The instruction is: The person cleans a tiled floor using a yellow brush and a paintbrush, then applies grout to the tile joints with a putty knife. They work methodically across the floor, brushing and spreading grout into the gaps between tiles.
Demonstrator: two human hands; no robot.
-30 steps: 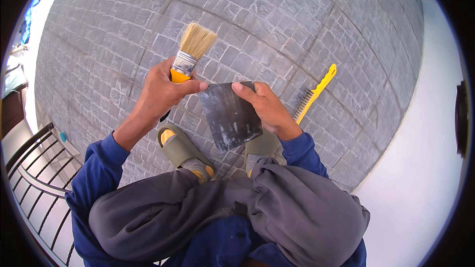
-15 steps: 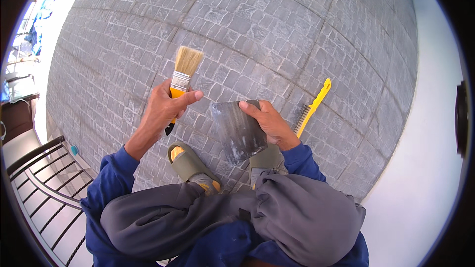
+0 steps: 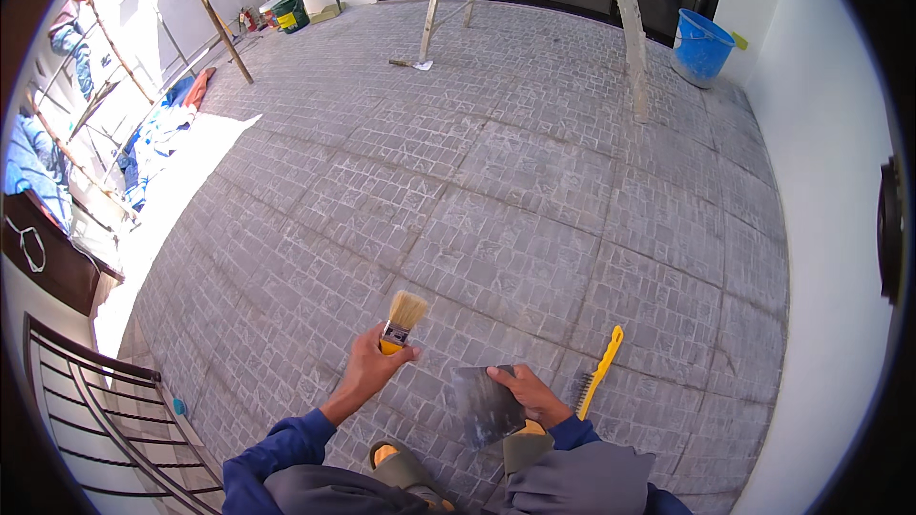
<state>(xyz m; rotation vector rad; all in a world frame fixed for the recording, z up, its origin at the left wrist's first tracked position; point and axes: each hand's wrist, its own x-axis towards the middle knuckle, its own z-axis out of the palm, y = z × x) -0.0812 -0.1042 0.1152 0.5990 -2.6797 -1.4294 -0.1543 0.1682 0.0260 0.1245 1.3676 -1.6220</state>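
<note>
My left hand [image 3: 370,364] grips a paintbrush [image 3: 405,310] by its yellow handle, its pale bristles pointing up and away from me. In my right hand [image 3: 530,391] is a dark grey flat rectangular plate [image 3: 485,407] with whitish smears, pinched along its right side with the thumb on top. The plate hangs above the paving, near my sandalled feet [image 3: 401,467]. Just right of that hand, a yellow-handled wire brush [image 3: 601,372] lies on the floor, its dark bristles facing left. The two held things are apart from each other.
Grey patterned paving [image 3: 515,219] spreads ahead. A wooden ladder [image 3: 625,29] stands at the far side, with a scraper-like tool [image 3: 412,64] by one leg. Blue bucket [image 3: 703,48] far right, green bucket [image 3: 290,12] far left. Metal railing [image 3: 114,420] at left, white wall [image 3: 830,229] at right.
The view has tilted up, bringing the ladder, buckets and glass doors in. My hands now sit lower in the picture, still holding the paintbrush and the plate.
</note>
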